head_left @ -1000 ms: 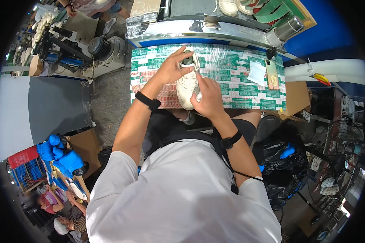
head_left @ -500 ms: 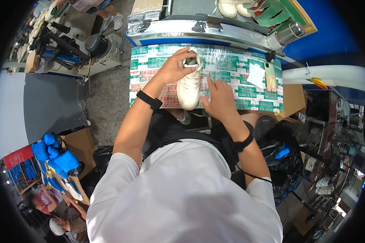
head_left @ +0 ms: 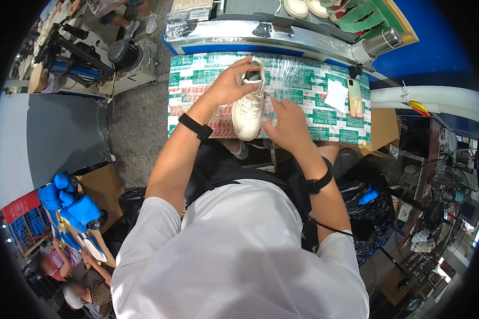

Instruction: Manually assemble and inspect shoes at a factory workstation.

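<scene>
Both arms (head_left: 170, 154) converge, left hand (head_left: 229, 86) gripping white shoe (head_left: 247, 119), right hand (head_left: 291, 126) beside.

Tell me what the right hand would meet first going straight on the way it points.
Likely the shoe: the right hand points forward and slightly left, toward the shoe's side near its opening, though depth is unclear.
</scene>
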`<state>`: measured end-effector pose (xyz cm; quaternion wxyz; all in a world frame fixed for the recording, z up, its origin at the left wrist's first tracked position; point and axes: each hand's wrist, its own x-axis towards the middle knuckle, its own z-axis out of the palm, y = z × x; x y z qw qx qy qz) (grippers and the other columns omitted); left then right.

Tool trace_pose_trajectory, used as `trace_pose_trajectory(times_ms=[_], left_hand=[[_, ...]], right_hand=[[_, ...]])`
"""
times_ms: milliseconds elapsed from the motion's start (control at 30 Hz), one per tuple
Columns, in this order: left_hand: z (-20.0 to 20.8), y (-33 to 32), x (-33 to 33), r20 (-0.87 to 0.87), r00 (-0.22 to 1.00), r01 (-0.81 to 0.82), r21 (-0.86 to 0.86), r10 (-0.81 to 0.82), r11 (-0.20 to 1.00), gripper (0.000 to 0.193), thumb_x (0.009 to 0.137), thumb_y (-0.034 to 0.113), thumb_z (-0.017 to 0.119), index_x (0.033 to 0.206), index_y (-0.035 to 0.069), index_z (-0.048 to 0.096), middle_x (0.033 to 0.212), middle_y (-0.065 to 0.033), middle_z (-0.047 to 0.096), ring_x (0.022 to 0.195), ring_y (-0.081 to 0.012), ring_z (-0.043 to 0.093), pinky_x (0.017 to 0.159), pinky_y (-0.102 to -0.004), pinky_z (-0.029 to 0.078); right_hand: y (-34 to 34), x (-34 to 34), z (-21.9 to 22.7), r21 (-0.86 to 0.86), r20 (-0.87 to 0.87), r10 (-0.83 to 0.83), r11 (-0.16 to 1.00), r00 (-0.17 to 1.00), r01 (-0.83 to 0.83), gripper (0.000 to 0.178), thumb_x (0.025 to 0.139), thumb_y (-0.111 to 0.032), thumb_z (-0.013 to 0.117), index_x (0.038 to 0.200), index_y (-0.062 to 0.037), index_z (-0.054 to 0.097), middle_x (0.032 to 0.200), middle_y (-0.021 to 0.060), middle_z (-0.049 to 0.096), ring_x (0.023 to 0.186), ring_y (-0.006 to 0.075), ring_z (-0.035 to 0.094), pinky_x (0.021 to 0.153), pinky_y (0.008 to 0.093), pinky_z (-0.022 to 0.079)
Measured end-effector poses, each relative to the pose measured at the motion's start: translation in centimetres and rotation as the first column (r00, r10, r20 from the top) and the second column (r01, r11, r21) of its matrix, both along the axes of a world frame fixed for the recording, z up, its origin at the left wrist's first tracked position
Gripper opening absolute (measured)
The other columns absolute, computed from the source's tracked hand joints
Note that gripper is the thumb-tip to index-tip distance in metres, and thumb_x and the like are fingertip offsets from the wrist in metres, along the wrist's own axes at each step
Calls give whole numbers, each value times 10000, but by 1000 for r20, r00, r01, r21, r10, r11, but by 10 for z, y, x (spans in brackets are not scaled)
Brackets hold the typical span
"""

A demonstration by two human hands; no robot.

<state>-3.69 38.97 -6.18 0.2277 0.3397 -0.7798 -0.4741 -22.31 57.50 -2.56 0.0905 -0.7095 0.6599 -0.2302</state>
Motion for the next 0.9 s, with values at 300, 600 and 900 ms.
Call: trace_pose_trajectory(times_ms=[300, 600, 900], left_hand=[[4, 5, 4, -11, 1000, 20, -35, -21, 999, 570, 910, 268, 912, 1453, 171, 766, 1744, -187, 489, 1566, -384, 532, 1263, -459, 474], [-8, 12, 4, -139, 990, 16, 7, -15, 1000, 430, 940, 250, 875, 1356, 150, 829, 1691, -210, 556, 1482, -389, 621, 1196, -439, 529], [21, 67, 16, -84, 980, -193, -236, 178, 952, 249, 946, 197, 859, 1177, 106, 872, 1280, -169, 822, 1117, -383, 772, 966, -455, 618]], right_hand=[[58, 17, 67, 149, 90, -11, 989, 996, -3, 636, 854, -183, 762, 1401, 122, 649, 1002, 233, 658, 941, 446, 668, 849, 554, 539], [31, 5, 20, 176, 81, -19, 984, 996, 5, 601, 849, -218, 776, 1328, 136, 692, 985, 269, 693, 928, 471, 698, 845, 563, 561], [10, -14, 9, 52, 4, -66, 996, 998, 66, 595, 825, -185, 750, 1339, 109, 689, 1041, 262, 706, 958, 452, 695, 894, 557, 559]])
